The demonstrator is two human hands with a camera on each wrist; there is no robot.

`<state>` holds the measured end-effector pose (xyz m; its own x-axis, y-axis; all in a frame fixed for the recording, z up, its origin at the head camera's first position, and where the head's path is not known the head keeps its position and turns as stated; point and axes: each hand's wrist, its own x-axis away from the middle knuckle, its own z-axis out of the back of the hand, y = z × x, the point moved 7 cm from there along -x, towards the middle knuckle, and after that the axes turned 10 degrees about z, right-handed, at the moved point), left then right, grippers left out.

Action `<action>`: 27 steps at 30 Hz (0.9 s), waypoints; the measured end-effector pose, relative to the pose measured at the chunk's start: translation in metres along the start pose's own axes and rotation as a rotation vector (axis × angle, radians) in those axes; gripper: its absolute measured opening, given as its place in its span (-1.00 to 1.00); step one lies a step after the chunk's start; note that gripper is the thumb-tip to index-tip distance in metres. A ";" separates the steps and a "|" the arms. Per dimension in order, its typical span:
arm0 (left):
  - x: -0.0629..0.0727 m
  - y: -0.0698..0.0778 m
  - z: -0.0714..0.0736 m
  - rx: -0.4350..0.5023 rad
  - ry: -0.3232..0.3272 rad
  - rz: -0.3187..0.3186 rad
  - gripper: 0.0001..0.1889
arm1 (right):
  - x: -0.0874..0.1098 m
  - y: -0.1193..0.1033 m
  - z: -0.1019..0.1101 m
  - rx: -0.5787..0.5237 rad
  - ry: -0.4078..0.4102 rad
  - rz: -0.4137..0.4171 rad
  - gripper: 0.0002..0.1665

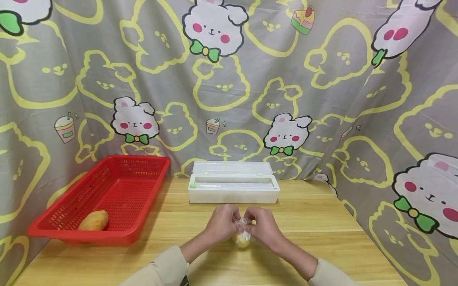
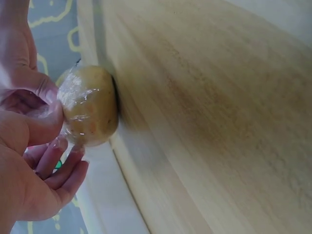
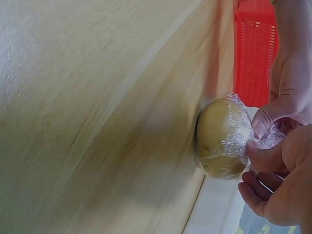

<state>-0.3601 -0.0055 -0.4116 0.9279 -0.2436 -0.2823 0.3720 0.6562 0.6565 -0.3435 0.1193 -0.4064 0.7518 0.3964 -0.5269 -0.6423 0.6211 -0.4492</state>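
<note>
A potato [image 3: 214, 131] covered in clear plastic wrap [image 3: 236, 136] rests on the wooden table in front of the person. My left hand [image 1: 223, 222] pinches the gathered wrap at the top of the potato from the left side. From the right, my right hand [image 1: 264, 227] pinches the same bunched wrap, with its thumb close to the left thumb. In the left wrist view the wrapped potato [image 2: 92, 107] has shiny creases of film on its side. The gathered wrap between the fingertips is partly hidden by the fingers.
A red plastic basket [image 1: 143, 206] stands on the left of the table, with an unwrapped potato [image 1: 94, 221] inside. Behind the hands sits a white wrap dispenser box [image 1: 232, 196] with its lid raised. A patterned curtain [image 1: 222, 95] hangs around the back and sides.
</note>
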 end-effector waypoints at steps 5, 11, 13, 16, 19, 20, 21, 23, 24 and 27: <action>-0.001 -0.001 0.000 0.002 0.018 -0.016 -0.77 | -0.001 -0.001 -0.002 0.015 0.024 0.019 -0.64; 0.000 0.000 -0.001 0.003 0.055 -0.052 -0.74 | -0.001 -0.002 -0.004 0.045 0.063 0.055 -0.57; 0.001 0.001 -0.001 -0.002 0.069 -0.070 -0.72 | 0.000 -0.003 -0.005 0.066 0.077 0.074 -0.54; 0.002 0.002 -0.002 -0.010 0.083 -0.090 -0.71 | 0.001 -0.005 -0.005 0.086 0.103 0.093 -0.49; 0.003 0.003 -0.004 -0.019 0.089 -0.103 -0.70 | 0.002 -0.005 -0.005 0.095 0.131 0.100 -0.47; 0.003 0.003 -0.004 -0.019 0.091 -0.105 -0.69 | 0.003 -0.005 -0.005 0.096 0.136 0.100 -0.47; 0.003 0.003 -0.005 -0.020 0.092 -0.106 -0.69 | 0.003 -0.005 -0.005 0.097 0.140 0.096 -0.46; 0.004 0.003 -0.005 -0.028 0.097 -0.111 -0.68 | 0.004 -0.004 -0.006 0.102 0.146 0.096 -0.46; 0.005 0.004 -0.005 -0.026 0.101 -0.116 -0.68 | 0.005 -0.003 -0.006 0.104 0.149 0.097 -0.47; 0.006 0.006 -0.005 -0.038 0.106 -0.136 -0.66 | 0.009 -0.003 -0.006 0.119 0.178 0.125 -0.49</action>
<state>-0.3520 0.0009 -0.4130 0.8607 -0.2561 -0.4401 0.4904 0.6495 0.5811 -0.3361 0.1172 -0.4137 0.6232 0.3563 -0.6962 -0.6985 0.6541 -0.2905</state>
